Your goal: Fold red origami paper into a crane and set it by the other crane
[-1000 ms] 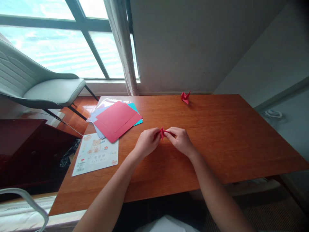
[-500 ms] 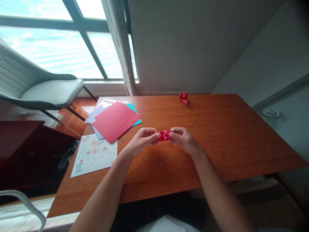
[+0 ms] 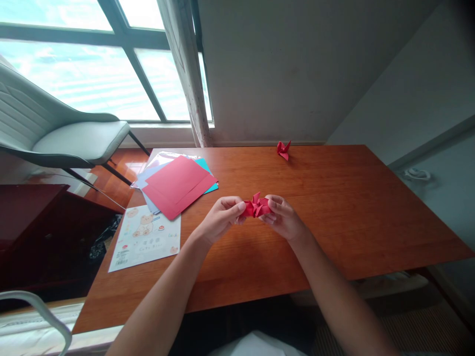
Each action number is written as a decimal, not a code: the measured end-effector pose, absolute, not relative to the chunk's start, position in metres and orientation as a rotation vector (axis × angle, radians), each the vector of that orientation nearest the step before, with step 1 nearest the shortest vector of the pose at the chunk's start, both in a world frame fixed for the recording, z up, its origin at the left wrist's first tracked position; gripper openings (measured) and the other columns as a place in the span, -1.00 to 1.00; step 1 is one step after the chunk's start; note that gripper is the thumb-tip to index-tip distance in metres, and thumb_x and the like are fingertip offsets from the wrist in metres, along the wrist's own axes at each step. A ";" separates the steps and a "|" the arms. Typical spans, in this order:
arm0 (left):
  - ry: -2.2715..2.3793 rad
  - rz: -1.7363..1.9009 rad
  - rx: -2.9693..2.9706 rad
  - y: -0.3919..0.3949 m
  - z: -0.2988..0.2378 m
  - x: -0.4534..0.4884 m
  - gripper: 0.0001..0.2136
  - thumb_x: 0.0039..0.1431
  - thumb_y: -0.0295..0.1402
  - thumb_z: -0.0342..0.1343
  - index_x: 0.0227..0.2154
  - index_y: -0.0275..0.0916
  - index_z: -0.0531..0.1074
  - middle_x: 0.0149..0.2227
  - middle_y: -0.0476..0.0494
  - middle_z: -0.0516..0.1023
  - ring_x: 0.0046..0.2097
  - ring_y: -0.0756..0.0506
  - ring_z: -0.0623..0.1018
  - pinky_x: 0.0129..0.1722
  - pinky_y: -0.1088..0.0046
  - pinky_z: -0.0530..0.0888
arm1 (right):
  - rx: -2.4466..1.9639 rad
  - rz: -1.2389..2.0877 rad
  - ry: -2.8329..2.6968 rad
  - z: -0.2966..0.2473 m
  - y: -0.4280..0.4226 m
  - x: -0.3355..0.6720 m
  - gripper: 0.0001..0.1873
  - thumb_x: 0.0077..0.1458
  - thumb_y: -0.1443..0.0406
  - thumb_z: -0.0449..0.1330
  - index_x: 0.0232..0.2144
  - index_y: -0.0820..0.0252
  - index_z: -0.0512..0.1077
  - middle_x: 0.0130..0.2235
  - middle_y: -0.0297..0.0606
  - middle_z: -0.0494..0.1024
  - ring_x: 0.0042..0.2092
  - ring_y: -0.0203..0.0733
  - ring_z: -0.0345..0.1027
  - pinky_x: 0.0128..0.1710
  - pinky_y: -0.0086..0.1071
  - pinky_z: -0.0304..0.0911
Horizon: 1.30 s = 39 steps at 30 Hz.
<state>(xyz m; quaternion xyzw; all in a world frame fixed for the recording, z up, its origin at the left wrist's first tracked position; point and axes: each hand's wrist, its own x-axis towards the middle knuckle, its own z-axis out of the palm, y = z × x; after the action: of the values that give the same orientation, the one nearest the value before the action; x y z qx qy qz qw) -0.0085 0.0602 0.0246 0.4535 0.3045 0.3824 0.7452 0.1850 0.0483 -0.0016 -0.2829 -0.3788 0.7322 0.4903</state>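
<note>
Between the two hands, held just above the reddish-brown wooden counter [image 3: 345, 212], is a small red folded paper figure [image 3: 256, 206] with several points sticking upward. The left hand [image 3: 219, 219] is closed on the figure's left end, pinching it between thumb and fingertips. The right hand [image 3: 285, 218] is closed on the right end in the same pinch, with the remaining fingers curled under. Both forearms reach in from the near edge of the counter; whether the wrists rest on the surface cannot be told. Beyond the right hand, well apart from it and close to the wall, a second small red folded paper figure [image 3: 284, 149] sits on the counter by itself. Beyond and to the outer side of the left hand lies a fanned stack of flat coloured paper sheets [image 3: 177, 184], with red on top and teal, blue and white edges showing underneath. Nearer than that stack, on the same outer side of the left hand, a white printed sheet with a cartoon bear [image 3: 146, 238] lies flat, its far edge just beside the stack. Further out past the counter's left end stands a pale grey padded chair [image 3: 70, 141] in front of a large window [image 3: 85, 74], and a light patterned curtain [image 3: 185, 74] hangs at the window's right side.
</note>
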 end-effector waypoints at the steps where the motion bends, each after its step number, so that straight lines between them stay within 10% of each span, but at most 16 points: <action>1: 0.660 0.848 0.971 0.060 0.024 -0.008 -0.57 -0.02 -0.04 0.34 -0.63 -0.28 0.33 -0.63 0.02 0.30 -0.52 0.06 0.25 -0.50 0.50 0.12 | -0.676 1.778 -0.908 -0.002 0.048 0.184 -0.53 0.00 0.04 0.38 -0.63 0.15 0.25 -0.65 -0.52 0.11 -0.59 -0.40 -0.12 -0.53 -0.41 -0.04; 39: 0.477 0.984 0.757 0.056 0.016 0.004 -0.61 0.11 -0.15 0.30 -0.57 -0.27 0.26 -0.59 0.04 0.30 -0.52 0.09 0.22 -0.46 0.54 0.19 | -0.567 1.772 -0.778 -0.004 0.047 0.176 -0.53 0.04 0.09 0.37 -0.62 0.14 0.20 -0.63 -0.51 0.08 -0.56 -0.37 -0.11 -0.51 -0.41 -0.02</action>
<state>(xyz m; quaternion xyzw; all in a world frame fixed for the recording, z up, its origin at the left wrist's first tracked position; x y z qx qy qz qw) 0.0044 0.0563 0.0163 0.3512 0.2211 0.4567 0.7869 0.1761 0.0473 -0.0036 -0.2379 -0.3262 0.7433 0.5334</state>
